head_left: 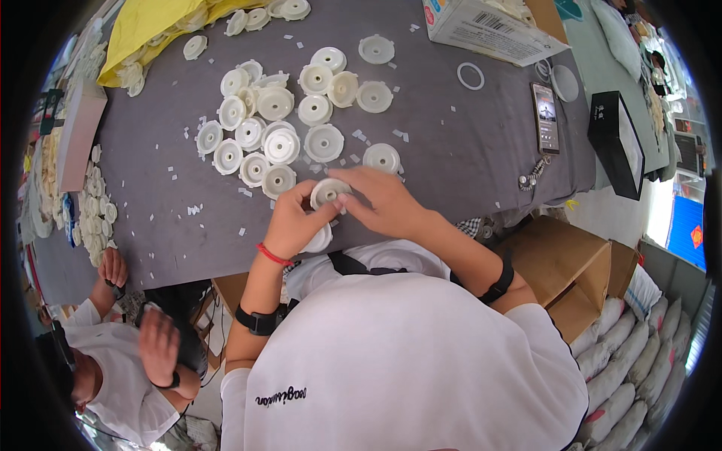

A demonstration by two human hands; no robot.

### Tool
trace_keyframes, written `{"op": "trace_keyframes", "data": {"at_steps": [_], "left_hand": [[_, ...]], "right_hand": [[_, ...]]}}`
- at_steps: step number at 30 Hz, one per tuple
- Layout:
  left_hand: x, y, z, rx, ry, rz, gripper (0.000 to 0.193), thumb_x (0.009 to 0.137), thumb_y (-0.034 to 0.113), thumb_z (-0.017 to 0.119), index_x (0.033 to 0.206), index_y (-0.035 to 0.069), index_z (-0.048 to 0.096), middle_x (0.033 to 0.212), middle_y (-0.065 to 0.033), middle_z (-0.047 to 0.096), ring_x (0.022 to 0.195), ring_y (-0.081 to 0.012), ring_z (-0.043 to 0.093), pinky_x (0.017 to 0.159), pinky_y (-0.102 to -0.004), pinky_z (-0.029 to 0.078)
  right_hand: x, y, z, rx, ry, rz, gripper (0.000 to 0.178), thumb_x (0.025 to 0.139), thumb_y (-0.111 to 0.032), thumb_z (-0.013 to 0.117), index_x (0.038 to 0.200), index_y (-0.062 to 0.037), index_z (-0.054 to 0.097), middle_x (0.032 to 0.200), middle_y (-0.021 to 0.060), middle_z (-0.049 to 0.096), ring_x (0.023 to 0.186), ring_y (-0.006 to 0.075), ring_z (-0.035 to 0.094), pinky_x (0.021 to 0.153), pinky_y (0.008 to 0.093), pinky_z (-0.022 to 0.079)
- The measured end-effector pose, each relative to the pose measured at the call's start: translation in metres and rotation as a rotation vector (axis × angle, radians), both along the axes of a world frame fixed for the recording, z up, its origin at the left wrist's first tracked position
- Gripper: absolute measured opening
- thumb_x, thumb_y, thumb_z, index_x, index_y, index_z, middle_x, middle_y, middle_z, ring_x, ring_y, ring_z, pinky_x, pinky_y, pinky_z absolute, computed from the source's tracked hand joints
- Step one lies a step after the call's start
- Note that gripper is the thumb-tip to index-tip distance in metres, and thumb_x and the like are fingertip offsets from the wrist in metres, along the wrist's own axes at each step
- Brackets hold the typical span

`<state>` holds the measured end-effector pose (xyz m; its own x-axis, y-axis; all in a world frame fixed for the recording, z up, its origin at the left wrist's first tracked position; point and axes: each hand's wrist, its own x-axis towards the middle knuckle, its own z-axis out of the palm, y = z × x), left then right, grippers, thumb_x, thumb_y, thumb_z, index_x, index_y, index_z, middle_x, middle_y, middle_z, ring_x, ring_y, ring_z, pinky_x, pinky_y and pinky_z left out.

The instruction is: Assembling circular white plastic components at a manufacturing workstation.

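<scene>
White disc (327, 191) pinched between both hands, above the bench (459, 177) near its front edge.
Probably light, stiff plastic, a bit slick; rim the best hold. Round, off-white, stepped rings, small centre hole. Left hand (295, 216) pinches its left side, thumb and fingers; right hand (385, 201) pinches the right.

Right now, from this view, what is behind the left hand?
Part of a loose white disc shows past the left hand, which covers the rest of it. Grey tabletop shows around; whatever the palm and fingers fully cover cannot be seen.
</scene>
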<state>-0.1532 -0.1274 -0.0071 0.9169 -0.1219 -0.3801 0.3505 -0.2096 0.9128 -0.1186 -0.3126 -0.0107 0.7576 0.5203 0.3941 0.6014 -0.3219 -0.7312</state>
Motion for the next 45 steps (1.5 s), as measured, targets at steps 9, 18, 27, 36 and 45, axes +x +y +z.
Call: {"op": "trace_keyframes", "data": {"at_steps": [9,18,27,36,45], "left_hand": [[0.007,0.024,-0.015,-1.524,0.517,0.123,0.065,0.091,0.058,0.032,0.116,0.001,0.052,0.095,-0.0104,0.061,0.071,-0.0159,0.054,0.065,-0.0254,0.045],[-0.004,0.017,-0.018,-1.507,0.616,0.149,0.045,0.091,0.044,0.043,0.109,0.003,0.051,0.107,-0.0110,0.052,0.092,-0.0223,0.050,0.068,-0.0353,0.048],[-0.033,0.041,-0.025,-1.638,0.475,0.311,0.018,0.086,0.022,0.051,0.087,0.004,0.047,0.079,-0.0041,0.042,0.064,-0.0129,0.040,0.047,-0.0238,0.036],[-0.017,0.052,-0.013,-1.465,0.303,0.359,0.036,0.080,0.018,0.051,0.113,0.003,0.053,0.098,-0.0105,0.051,0.078,-0.0173,0.046,0.054,-0.0263,0.041],[-0.001,0.028,0.002,-1.727,0.466,0.299,0.059,0.081,0.032,0.044,0.131,0.003,0.040,0.135,-0.0194,0.040,0.127,-0.0354,0.035,0.101,-0.0586,0.025]], "right_hand": [[0.016,-0.007,-0.004,0.604,1.016,-0.273,0.022,0.086,-0.016,0.058,0.103,-0.0031,0.058,0.093,0.0041,0.062,0.079,0.0120,0.057,0.070,0.0259,0.047],[0.057,0.019,0.016,0.280,0.608,-0.120,0.046,0.079,-0.018,0.064,0.119,-0.0034,0.048,0.118,0.0153,0.049,0.106,0.0304,0.048,0.090,0.0385,0.041],[0.101,0.012,-0.024,-0.114,-0.094,-0.385,0.055,0.075,-0.017,0.066,0.123,-0.0001,0.044,0.119,0.0185,0.048,0.110,0.0352,0.044,0.093,0.0432,0.037],[0.110,0.030,-0.022,-0.228,-0.064,-0.169,0.039,0.083,-0.019,0.057,0.118,-0.0028,0.050,0.113,0.0162,0.052,0.105,0.0307,0.049,0.084,0.0396,0.043],[0.026,0.032,0.047,0.348,0.725,0.162,0.038,0.084,-0.019,0.061,0.118,-0.0058,0.049,0.115,0.0102,0.053,0.102,0.0222,0.055,0.084,0.0346,0.046]]}}
